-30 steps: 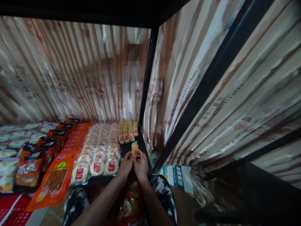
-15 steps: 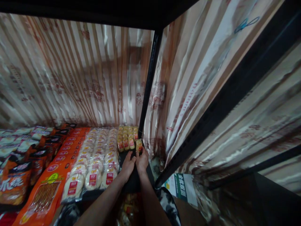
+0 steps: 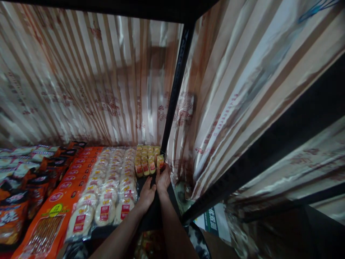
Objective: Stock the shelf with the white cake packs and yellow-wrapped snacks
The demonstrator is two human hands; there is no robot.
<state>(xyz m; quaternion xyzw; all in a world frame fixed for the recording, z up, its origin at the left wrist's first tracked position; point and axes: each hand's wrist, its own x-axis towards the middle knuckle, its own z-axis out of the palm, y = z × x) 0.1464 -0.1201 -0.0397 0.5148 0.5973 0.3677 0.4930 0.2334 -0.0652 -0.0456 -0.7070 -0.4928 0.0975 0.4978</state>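
Note:
My right hand (image 3: 163, 178) holds a small yellow wrapped snack cake (image 3: 160, 159) with a red label, at the right end of the rows by the rack's corner post. My left hand (image 3: 147, 192) is open just to its left, fingers stretched forward and thumb apart, holding nothing. In front of its fingertips stand rows of matching yellow snack cakes (image 3: 145, 166), set close together. Left of my hands lie rows of round pale cakes (image 3: 106, 208) in clear wrappers with red labels. Both hands are over the dark shelf (image 3: 152, 216).
Orange snack packs (image 3: 55, 201) and black-and-orange bags (image 3: 13, 216) fill the left. A black corner post (image 3: 176, 86) and a thick dark rail (image 3: 258, 144) frame the right side. Printed shiny sheeting (image 3: 107, 79) hangs behind. More wrapped snacks (image 3: 148, 244) show below the shelf edge.
My right hand has pushed the yellow snack cake slightly forward, closer to the back rows. My left hand's thumb has spread away from the right hand. The view has shifted a little.

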